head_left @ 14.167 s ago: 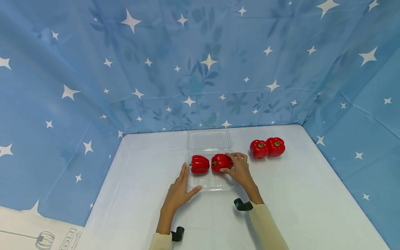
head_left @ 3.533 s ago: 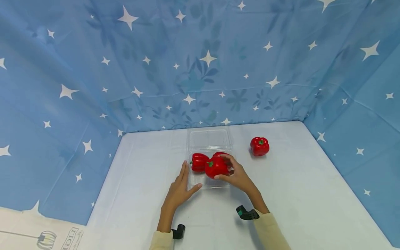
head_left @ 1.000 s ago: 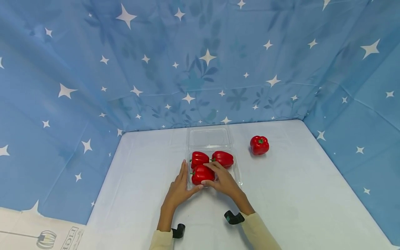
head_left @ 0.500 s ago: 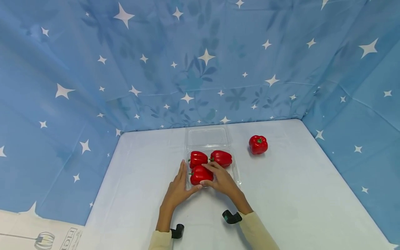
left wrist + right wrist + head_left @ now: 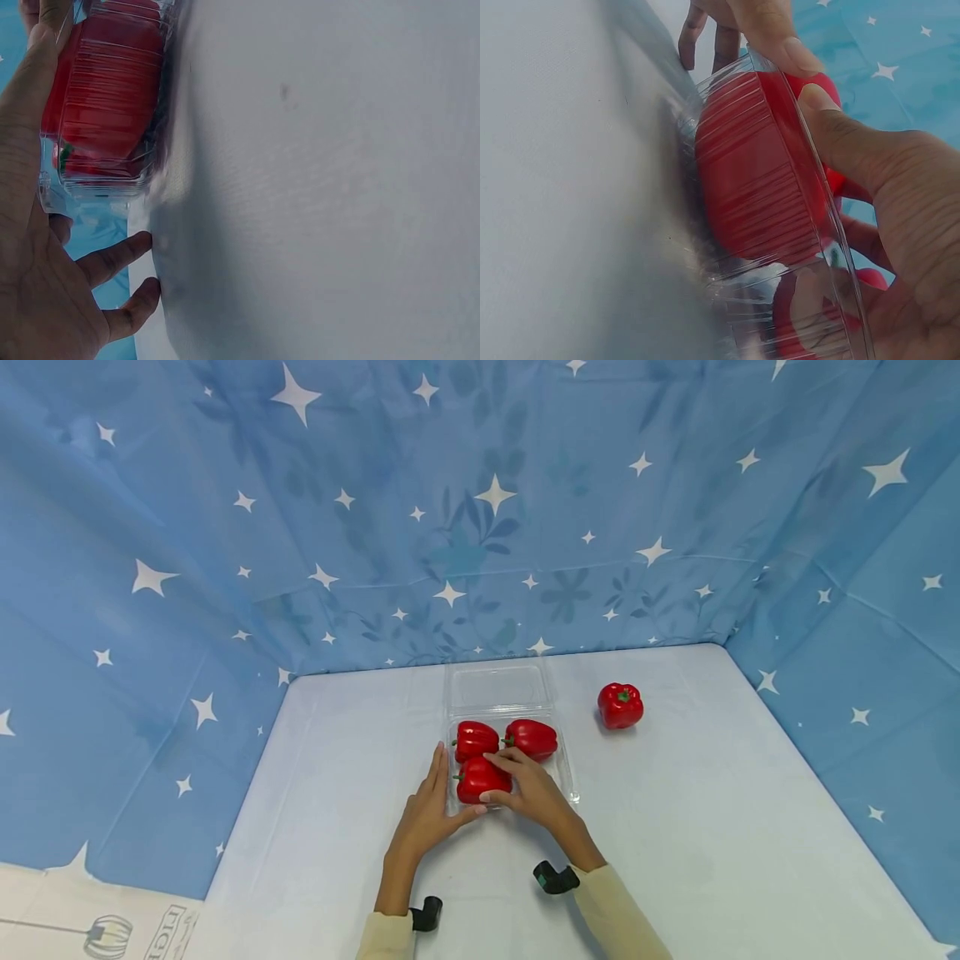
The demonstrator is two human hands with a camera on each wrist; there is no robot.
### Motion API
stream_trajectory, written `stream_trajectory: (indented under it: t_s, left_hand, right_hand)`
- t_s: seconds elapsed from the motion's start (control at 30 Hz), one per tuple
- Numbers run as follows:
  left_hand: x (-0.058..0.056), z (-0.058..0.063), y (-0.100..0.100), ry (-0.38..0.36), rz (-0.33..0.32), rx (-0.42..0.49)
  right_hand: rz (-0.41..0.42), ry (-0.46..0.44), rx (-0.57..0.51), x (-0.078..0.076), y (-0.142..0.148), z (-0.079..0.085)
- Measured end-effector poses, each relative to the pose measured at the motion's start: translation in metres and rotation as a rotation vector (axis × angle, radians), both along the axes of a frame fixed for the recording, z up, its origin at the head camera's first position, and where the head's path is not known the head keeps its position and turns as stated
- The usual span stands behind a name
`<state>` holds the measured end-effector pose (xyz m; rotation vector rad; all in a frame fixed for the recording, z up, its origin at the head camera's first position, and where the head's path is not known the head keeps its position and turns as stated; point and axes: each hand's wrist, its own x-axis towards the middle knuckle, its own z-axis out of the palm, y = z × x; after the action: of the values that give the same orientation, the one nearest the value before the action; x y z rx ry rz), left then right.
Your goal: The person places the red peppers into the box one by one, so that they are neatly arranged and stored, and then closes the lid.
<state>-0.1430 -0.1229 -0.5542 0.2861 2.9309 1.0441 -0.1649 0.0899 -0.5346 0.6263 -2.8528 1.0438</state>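
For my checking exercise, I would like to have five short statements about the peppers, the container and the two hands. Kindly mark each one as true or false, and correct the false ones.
1. Three red peppers are in the clear container. True.
2. The lid is closed over them. False: the lid is open, on the far side.
3. The right hand grips the nearest pepper. True.
4. The left hand holds a pepper too. False: the left hand is at the container's left side, holding no pepper.
5. The pepper outside is to the container's right. True.
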Motion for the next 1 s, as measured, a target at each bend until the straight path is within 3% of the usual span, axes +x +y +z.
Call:
stream_trajectory:
  t_s: [0.53, 0.8, 1.0]
  left_hand:
    - [0.001, -0.004, 0.001, -0.006, -0.008, 0.002]
    - [-0.002, -0.003, 0.001, -0.002, 0.006, -0.023]
    - [-0.002, -0.003, 0.002, 0.011, 0.012, -0.029]
  right_hand:
    - [-0.027, 0.008, 0.011, 0.002, -0.001, -0.006]
    - [-0.081, 0.11, 0.016, 0.003, -0.003, -0.011]
    - [-0.116, 0.133, 0.066, 0.002, -0.004, -0.011]
